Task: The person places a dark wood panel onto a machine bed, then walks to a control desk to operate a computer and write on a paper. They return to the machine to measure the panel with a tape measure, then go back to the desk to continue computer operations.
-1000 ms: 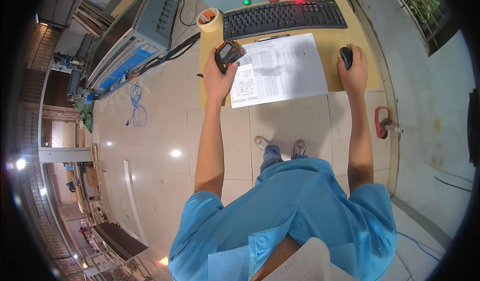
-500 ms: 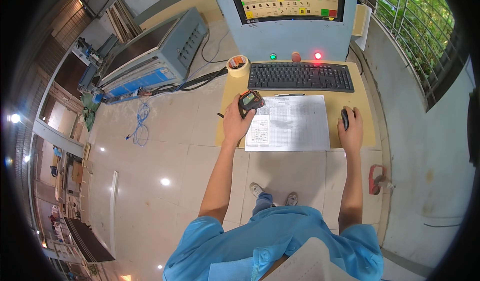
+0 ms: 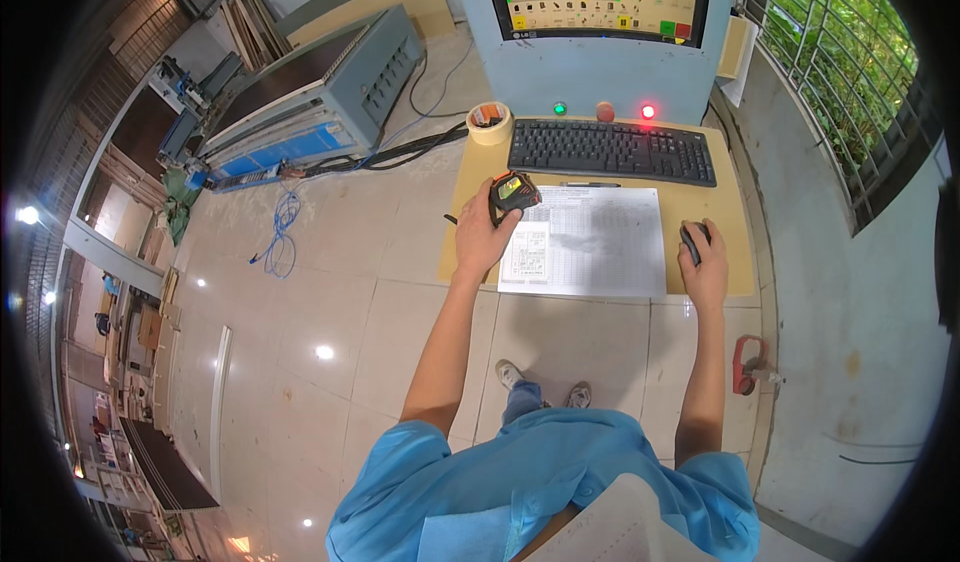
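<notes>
My left hand (image 3: 481,245) is closed around a black and orange tape measure (image 3: 514,193) with a small lit display. It rests at the left edge of the printed sheets (image 3: 610,242), and a small paper slip (image 3: 526,254) lies just below it. A thin dark tip sticks out on the left side of that hand. My right hand (image 3: 709,267) is curved over a black computer mouse (image 3: 690,247) to the right of the sheets. Above the papers lie a pen (image 3: 588,185) and a black keyboard (image 3: 612,151).
A roll of tape (image 3: 490,127) stands by the keyboard's left end on the tan desktop (image 3: 735,232). Behind are a screen (image 3: 545,12) and lit buttons. A large grey-blue machine (image 3: 360,92) and blue cable (image 3: 283,227) are at left; a barred window (image 3: 840,72) is at right.
The whole view has shifted slightly. The mouse under my right hand has tilted a little to the left. My left hand still grips the tape measure.
</notes>
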`<state>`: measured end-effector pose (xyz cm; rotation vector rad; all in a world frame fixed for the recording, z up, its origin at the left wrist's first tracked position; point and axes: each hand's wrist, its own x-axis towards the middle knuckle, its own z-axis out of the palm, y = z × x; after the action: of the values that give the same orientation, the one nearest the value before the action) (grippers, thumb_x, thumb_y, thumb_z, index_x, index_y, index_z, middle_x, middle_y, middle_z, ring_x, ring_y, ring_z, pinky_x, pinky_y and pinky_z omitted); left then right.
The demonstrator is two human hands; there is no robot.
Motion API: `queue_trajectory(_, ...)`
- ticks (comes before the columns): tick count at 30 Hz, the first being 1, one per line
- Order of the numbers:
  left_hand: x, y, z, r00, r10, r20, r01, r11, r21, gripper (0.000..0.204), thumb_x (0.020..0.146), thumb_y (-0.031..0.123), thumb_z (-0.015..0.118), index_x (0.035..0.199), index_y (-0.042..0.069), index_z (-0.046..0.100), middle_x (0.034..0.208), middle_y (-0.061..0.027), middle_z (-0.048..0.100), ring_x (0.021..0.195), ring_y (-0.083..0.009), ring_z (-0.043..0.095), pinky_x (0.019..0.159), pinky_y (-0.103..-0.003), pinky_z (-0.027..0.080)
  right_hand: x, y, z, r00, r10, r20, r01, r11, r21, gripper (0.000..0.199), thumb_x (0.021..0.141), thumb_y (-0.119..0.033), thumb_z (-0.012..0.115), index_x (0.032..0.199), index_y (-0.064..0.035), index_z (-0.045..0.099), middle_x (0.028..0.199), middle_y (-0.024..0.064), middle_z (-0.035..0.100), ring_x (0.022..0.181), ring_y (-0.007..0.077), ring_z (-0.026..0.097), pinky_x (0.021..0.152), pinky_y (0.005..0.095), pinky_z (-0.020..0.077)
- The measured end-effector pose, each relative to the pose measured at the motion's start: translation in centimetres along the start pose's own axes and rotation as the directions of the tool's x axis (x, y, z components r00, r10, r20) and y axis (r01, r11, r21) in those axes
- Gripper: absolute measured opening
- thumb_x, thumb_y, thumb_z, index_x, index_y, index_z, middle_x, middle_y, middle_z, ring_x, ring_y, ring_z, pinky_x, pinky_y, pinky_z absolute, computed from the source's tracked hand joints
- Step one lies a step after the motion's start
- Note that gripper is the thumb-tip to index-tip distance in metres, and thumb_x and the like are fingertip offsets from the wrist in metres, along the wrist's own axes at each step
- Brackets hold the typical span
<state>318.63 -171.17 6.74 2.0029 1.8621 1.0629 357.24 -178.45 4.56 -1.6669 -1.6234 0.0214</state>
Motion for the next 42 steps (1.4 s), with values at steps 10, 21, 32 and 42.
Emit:
queue_trajectory(10, -0.03, 0.09, -0.06, 1.000, 0.010, -0.013, -0.010, 1.000, -0.005, 0.076, 0.089, 0.033, 0.076, 0.151, 0.003, 0.044, 0.134, -0.0253, 0.063, 0.128, -0.0416, 0.057, 0.107, -0.049, 0.046, -0.08, 0.04, -0.14, 0.999, -0.014, -0.029, 0.014, 1.000, -0.013, 0.039, 0.090, -0.014, 0.067, 0.129, -0.0146, 0.070, 0.143, 0.0229, 0.057, 0.128, 0.0418, 0.058, 0.106, 0.0454, 0.0497)
queue_trajectory(21, 0.01, -0.08, 0.15, 1.000, 0.012, -0.025, -0.012, 1.000, 0.009, 0.075, 0.089, 0.032, 0.077, 0.150, 0.002, 0.045, 0.133, -0.0247, 0.064, 0.127, -0.0410, 0.058, 0.106, -0.049, 0.047, -0.11, 0.32, 0.07, 0.999, -0.006, -0.032, 0.005, 1.000, -0.028, 0.041, 0.089, -0.015, 0.068, 0.131, -0.0155, 0.070, 0.144, 0.0216, 0.057, 0.128, 0.0401, 0.059, 0.106, 0.0448, 0.0496)
queue_trajectory(32, 0.03, 0.03, 0.06, 1.000, 0.003, -0.020, -0.003, 1.000, 0.003, 0.074, 0.089, 0.031, 0.077, 0.150, 0.003, 0.046, 0.134, -0.0248, 0.063, 0.127, -0.0408, 0.058, 0.106, -0.049, 0.046, -0.13, 0.52, 0.18, 0.999, -0.010, -0.051, 0.009, 1.000, -0.028, 0.041, 0.088, -0.015, 0.069, 0.129, -0.0149, 0.070, 0.143, 0.0221, 0.058, 0.126, 0.0409, 0.060, 0.105, 0.0451, 0.0501)
queue_trajectory(42, 0.01, 0.07, -0.06, 1.000, -0.018, -0.002, 0.018, 1.000, 0.007, 0.077, 0.089, 0.035, 0.077, 0.152, 0.004, 0.045, 0.137, -0.0258, 0.062, 0.128, -0.0411, 0.058, 0.107, -0.049, 0.047, -0.08, 0.39, 0.01, 0.999, -0.009, -0.050, 0.008, 1.000, -0.022, 0.039, 0.088, -0.014, 0.069, 0.127, -0.0141, 0.071, 0.142, 0.0228, 0.059, 0.126, 0.0407, 0.060, 0.105, 0.0447, 0.0506)
